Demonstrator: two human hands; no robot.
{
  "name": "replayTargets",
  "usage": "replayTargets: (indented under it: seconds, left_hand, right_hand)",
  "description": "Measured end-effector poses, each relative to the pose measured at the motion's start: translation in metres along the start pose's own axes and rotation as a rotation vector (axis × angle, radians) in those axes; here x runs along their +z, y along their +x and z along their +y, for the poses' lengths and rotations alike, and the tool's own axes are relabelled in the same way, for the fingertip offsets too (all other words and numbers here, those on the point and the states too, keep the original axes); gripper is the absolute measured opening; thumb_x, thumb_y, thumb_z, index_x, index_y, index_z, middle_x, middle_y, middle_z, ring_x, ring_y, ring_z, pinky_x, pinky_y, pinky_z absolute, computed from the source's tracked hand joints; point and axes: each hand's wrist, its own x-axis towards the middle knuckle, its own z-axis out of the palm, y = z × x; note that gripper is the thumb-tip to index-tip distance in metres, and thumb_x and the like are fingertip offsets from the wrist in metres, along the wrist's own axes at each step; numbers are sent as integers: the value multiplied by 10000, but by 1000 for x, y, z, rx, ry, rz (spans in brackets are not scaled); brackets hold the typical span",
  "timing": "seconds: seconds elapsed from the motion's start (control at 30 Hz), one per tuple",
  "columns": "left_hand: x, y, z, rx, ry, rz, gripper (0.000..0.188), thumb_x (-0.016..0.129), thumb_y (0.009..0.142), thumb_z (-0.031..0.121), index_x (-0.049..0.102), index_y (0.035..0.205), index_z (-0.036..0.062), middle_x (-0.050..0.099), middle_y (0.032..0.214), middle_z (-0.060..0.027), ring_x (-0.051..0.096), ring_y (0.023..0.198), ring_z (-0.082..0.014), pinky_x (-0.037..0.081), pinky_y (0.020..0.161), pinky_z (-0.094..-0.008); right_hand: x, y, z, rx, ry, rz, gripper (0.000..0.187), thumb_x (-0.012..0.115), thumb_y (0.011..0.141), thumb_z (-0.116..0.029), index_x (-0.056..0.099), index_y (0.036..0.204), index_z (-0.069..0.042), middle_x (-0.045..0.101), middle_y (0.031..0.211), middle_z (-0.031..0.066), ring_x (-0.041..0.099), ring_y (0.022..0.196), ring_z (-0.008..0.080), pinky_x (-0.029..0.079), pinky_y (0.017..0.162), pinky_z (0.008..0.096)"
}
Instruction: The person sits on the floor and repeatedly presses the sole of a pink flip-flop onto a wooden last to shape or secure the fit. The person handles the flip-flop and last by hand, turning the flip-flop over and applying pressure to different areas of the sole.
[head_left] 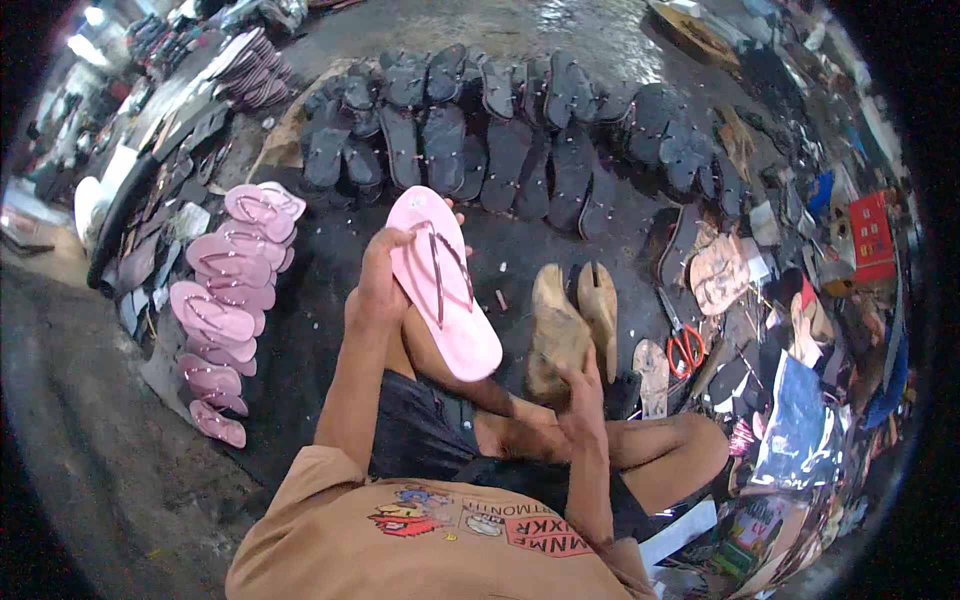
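One pink flip-flop (446, 285): raised in front of me over the seated person's legs, footbed facing up toward my head camera, toe end pointing away, thin dark straps making a V across it.
Left hand (381, 268): holding that flip-flop by its left edge, thumb on the upper face near the toe end, some fingertips showing past the far edge.
Right hand (582, 392): lowered at the heel end of a foot-shaped form; I see it touching, but cannot tell from my view whether the fingers close around it.
Foot forms: the worn tan form (558, 330) under the right hand, and a second form (598, 300) just beside it on the right.
Pink row: more pink flip-flops (212, 315), overlapping in a line at my left.
Dark rows: many black soles (572, 175) spread across the far side, beyond the raised flip-flop.
Right side: scissors (685, 345) with orange-red handles near the second form, a pale sole-shaped piece (652, 380) close to them, and a red box (872, 237) farther out among scraps.
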Motion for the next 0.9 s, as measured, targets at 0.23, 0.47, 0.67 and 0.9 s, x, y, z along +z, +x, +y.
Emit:
replayTargets:
  seconds: [0.23, 0.47, 0.67, 0.9]
  left_hand:
    - [3, 12, 24, 209, 97, 250, 638, 549, 987, 183, 396, 1607, 182, 640, 1332, -287, 705, 1126, -440, 620, 941, -581]
    - [73, -29, -10, 23, 68, 109, 679, 653, 1019, 308, 375, 1621, 166, 615, 1407, -245, 645, 1282, -383, 578, 1049, -527]
    - [84, -38, -32, 13, 174, 52, 684, 692, 1032, 285, 371, 1625, 172, 631, 1394, -226, 643, 1297, -358, 602, 1036, -494]
    - [63, -87, -73, -100, -205, 83, 704, 493, 1105, 564, 330, 1660, 162, 529, 1555, -140, 588, 1383, -294, 502, 1164, -475]
  right_hand:
    - [72, -105, -87, -633, -985, -319, 773, 737, 816, -20, 515, 1556, -4, 592, 1521, 201, 600, 1389, 314, 462, 1176, 419]
    - [87, -103, -46, -374, -480, -294, 751, 712, 879, -28, 458, 1584, 17, 503, 1597, 205, 504, 1475, 309, 401, 1221, 425]
    - [82, -84, -21, -631, -661, -302, 742, 686, 960, -106, 386, 1626, 19, 395, 1670, 229, 343, 1575, 359, 238, 1301, 477]
    - [77, -75, 5, -752, -833, -223, 762, 754, 918, -151, 455, 1615, -73, 393, 1651, 250, 430, 1504, 420, 356, 1244, 523]
